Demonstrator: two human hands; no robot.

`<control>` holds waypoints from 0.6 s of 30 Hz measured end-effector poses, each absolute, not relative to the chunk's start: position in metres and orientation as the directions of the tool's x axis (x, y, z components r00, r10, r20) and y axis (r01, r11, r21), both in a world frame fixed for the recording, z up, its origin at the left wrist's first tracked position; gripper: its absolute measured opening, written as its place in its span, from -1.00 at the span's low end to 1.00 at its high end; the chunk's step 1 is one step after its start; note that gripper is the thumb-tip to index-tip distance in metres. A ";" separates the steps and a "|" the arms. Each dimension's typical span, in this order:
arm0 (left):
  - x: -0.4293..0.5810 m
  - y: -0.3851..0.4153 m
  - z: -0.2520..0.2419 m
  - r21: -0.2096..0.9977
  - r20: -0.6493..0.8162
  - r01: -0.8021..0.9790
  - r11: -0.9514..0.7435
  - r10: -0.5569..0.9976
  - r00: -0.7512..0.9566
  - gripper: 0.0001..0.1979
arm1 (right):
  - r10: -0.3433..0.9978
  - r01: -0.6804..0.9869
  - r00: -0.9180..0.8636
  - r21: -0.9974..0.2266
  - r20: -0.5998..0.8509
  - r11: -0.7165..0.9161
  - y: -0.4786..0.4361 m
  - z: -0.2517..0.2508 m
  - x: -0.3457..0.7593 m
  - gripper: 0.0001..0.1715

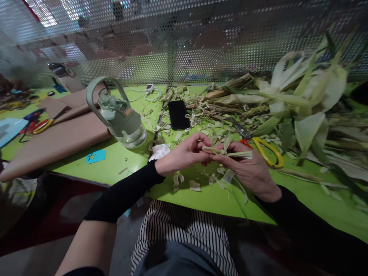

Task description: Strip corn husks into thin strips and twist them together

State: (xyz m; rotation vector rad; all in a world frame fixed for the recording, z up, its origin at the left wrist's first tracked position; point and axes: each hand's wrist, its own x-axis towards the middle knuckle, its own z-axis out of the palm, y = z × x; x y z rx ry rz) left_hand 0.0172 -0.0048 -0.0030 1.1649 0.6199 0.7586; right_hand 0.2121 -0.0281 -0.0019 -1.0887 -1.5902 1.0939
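Both my hands meet over the front part of the green table (201, 201). Between them is a small bundle of pale corn husk strips (240, 155), crossed and folded at the middle. My left hand (188, 152) pinches its left end between thumb and fingers. My right hand (250, 170) closes round its right side, thumb along the lower edge, with one short strip sticking up. Just beyond my right hand lie scissors (268, 152) with yellow and red handles. Husk scraps (195, 186) are scattered below my hands.
A pale green water bottle (122, 119) stands to the left, beside brown paper (66, 138). A black phone (178, 115) lies ahead. Corn husks (304, 99) are heaped at the right. A perforated metal screen (184, 50) rises behind the table. More scissors (43, 125) lie far left.
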 end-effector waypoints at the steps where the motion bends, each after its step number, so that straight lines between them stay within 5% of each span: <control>1: 0.018 -0.006 -0.003 0.956 -0.045 -0.202 0.211 0.789 0.612 -0.67 | 0.961 0.147 -0.201 -0.964 0.188 0.219 -0.030 -0.002 0.211 -0.71; 6: 0.022 -0.010 -0.003 0.950 -0.044 -0.207 0.235 0.756 0.653 -0.72 | 0.967 0.118 -0.166 -0.970 0.193 0.214 -0.036 0.002 0.207 -0.73; 12: 0.026 -0.008 -0.012 0.969 -0.072 -0.140 0.201 0.780 0.622 -0.79 | 0.973 0.157 -0.217 -0.981 0.081 0.117 -0.024 0.001 0.212 -0.52; 18: 0.025 -0.009 -0.009 0.983 0.120 0.064 -0.174 0.860 0.496 -0.72 | 0.984 0.107 -0.176 -0.993 0.033 0.052 -0.015 -0.003 0.217 -0.46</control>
